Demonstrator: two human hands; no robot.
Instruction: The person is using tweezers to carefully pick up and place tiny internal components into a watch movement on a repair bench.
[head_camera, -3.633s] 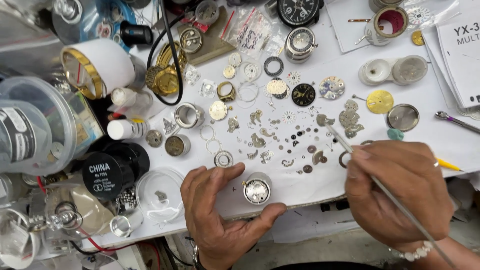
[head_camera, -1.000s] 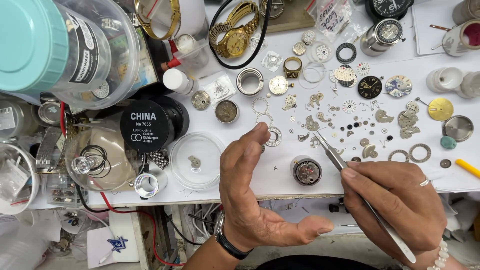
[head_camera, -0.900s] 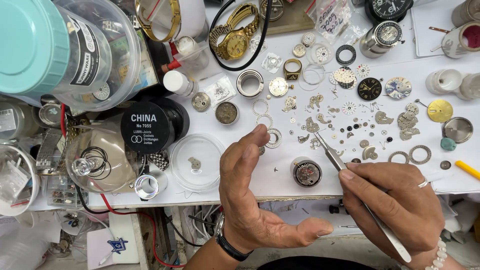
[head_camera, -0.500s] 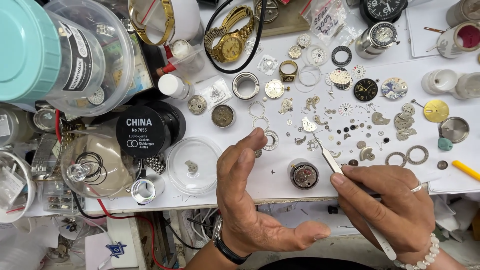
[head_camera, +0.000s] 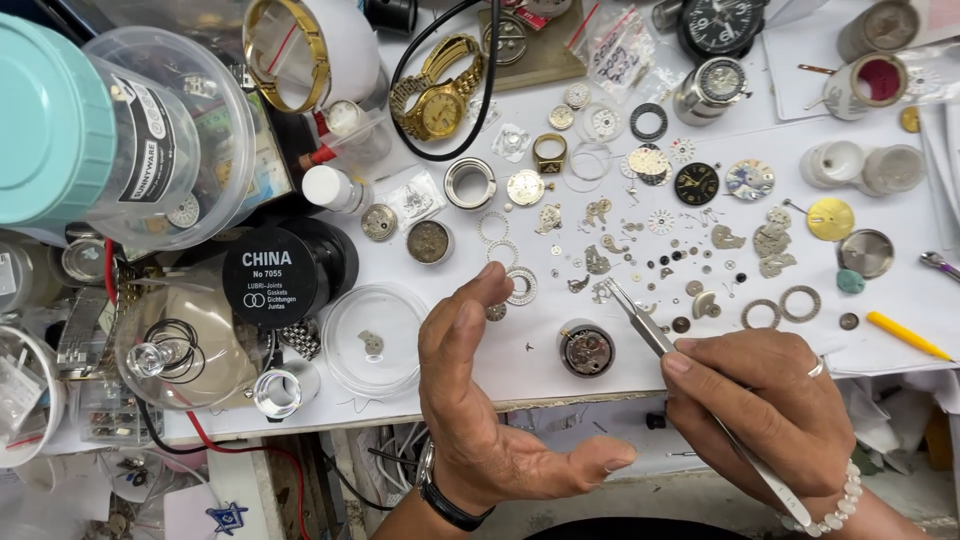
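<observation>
The tweezers sit in the right hand, pinched between thumb and fingers like a pen, the grip clamped on their shaft with the handle end running back past the wrist and its white bead bracelet. Their fine tips point up and to the left, out ahead of the fingers, and hang just above the white table, with a scatter of tiny gears and plates beyond them. A small round watch movement lies on the table just to the left of that grip, a little below the tweezer tips and not touched by them. The left hand stands on edge farther left of the movement, palm turned toward it, fingers loosely curled and apart with nothing in them, the thumb stretched out low toward the right hand; a dark wristwatch shows at its wrist. Just past its fingertips lies a thin toothed ring. To the far side of the left hand is a clear round dish with one small metal part in it, and beyond that a black round tin. Well above both hands a black dial lies among loose watch parts, and a gold watch lies higher up.
</observation>
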